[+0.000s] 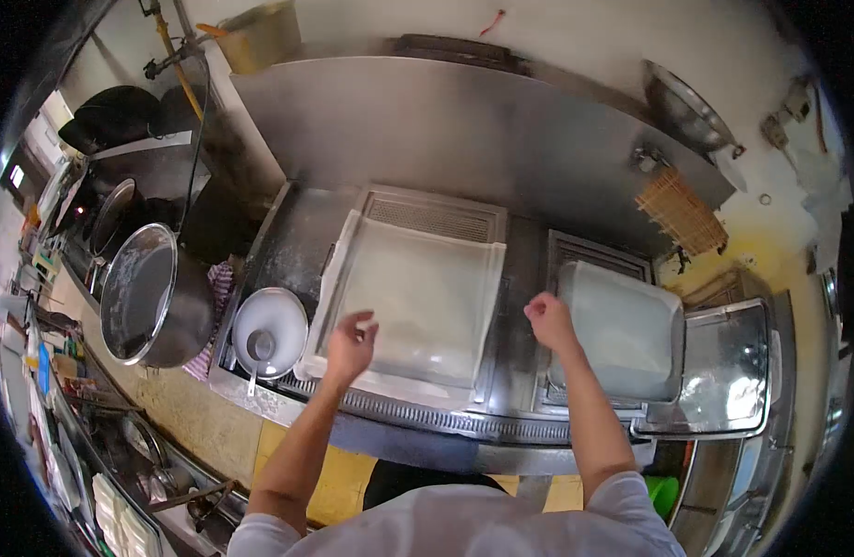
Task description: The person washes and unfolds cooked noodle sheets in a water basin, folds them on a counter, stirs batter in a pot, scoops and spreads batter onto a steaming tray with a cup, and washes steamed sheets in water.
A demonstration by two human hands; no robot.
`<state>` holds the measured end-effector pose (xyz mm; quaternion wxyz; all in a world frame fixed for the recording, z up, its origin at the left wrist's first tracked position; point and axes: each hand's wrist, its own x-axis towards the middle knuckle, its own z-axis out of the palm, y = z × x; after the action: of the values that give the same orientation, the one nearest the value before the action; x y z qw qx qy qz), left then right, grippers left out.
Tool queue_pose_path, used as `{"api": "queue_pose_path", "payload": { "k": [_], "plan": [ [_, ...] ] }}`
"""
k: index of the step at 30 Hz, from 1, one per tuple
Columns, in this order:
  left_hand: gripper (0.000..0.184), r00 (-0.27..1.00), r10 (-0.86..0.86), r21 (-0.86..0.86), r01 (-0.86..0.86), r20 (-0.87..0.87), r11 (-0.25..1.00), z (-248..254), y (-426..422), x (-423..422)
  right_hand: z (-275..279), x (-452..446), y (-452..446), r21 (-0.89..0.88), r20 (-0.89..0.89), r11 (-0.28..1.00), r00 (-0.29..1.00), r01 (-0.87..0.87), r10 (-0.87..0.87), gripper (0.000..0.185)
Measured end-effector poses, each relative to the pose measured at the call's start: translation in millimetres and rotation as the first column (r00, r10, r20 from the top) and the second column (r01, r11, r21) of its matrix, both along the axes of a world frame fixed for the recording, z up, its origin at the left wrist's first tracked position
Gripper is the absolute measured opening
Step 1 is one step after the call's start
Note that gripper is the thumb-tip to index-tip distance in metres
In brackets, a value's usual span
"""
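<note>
A pale cloth (418, 297) lies spread over a perforated metal steamer top in front of me, its surface smooth and partly glossy. My left hand (351, 345) hovers above the cloth's left part, fingers loosely curled and a small gap between finger and thumb; it holds nothing I can see. To the right of the cloth, my right hand (549, 318) is raised with its fingers pressed together; whether anything is in them I cannot make out. Nearest to that hand is a whitish, rounded rectangular cover or sheet (617, 330) on the second steamer top.
A white bowl (295, 320) with a ladle (259, 345) in it stands left of the cloth. Farther left is a large metal pot (193, 316). A shiny rectangular lid or tray (724, 390) lies at the right. A bamboo mat (682, 212) hangs by the steel backsplash (427, 130).
</note>
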<state>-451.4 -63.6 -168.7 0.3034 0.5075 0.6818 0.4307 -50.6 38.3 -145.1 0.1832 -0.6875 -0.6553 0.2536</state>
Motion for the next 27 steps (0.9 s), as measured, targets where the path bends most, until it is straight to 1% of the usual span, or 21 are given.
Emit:
{"api": "queue_pose_path", "payload": {
  "k": [2,4,5,6,8,9,11,12,14,15,18,21,24,27],
  "plan": [
    [0.024,0.975,0.08,-0.033,-0.089,-0.209,0.996,19,46,-33,-21,-19,48,0.101,-0.072,0.995,0.997,0.002,0.005,0.036],
    [0.026,0.93,0.158,0.002,-0.167,-0.331,0.986,4,98,-69,-31,-37,91,0.024,-0.112,0.999,0.993,0.048,-0.045,0.043],
    [0.028,0.905,0.175,0.048,-0.17,-0.387,0.984,-2,122,-85,-36,-46,111,-0.015,-0.13,0.998,0.989,0.068,-0.07,0.047],
    [0.029,0.876,0.193,0.093,-0.169,-0.442,0.981,-7,144,-100,-42,-51,129,-0.024,-0.113,0.997,0.99,0.079,-0.081,0.05],
    [0.03,0.849,0.19,0.09,-0.168,-0.492,0.982,-17,187,-123,-53,-60,155,-0.041,-0.078,0.993,0.991,0.109,-0.112,0.055],
    [0.03,0.837,0.187,0.09,-0.164,-0.515,0.982,-24,206,-131,-38,-76,154,-0.03,-0.096,0.987,0.982,0.16,-0.162,0.045],
    [0.029,0.841,0.161,0.088,-0.135,-0.517,0.987,-41,242,-141,-74,-67,180,0.09,0.107,0.992,0.99,0.083,-0.093,0.042],
    [0.029,0.844,0.147,0.088,-0.118,-0.516,0.989,-45,256,-141,-78,-68,186,0.145,0.212,0.989,0.975,0.037,-0.068,0.041],
    [0.027,0.856,0.097,0.084,-0.063,-0.508,0.994,-53,279,-137,-89,-64,187,0.191,0.271,0.977,0.951,0.1,-0.15,0.031],
    [0.026,0.861,0.071,0.083,-0.034,-0.503,0.996,-54,287,-134,-85,-67,185,0.215,0.299,0.968,0.935,0.13,-0.192,0.026],
    [0.021,0.88,0.001,-0.012,-0.008,-0.476,1.0,-56,300,-124,-76,-70,180,0.214,0.184,0.965,0.964,0.154,-0.194,0.015],
    [0.013,0.876,0.019,-0.043,-0.045,-0.482,0.998,-51,302,-118,-76,-69,178,0.224,0.155,0.956,0.962,0.189,-0.226,0.011],
    [0.009,0.922,0.113,0.17,-0.052,-0.371,0.984,-46,286,-123,-63,-62,165,0.287,0.094,0.945,0.978,0.154,-0.188,0.014],
    [0.013,0.904,0.227,0.342,-0.097,-0.362,0.935,-18,249,-129,-21,-65,132,0.324,0.097,0.935,0.978,0.145,-0.185,0.013]
  ]
}}
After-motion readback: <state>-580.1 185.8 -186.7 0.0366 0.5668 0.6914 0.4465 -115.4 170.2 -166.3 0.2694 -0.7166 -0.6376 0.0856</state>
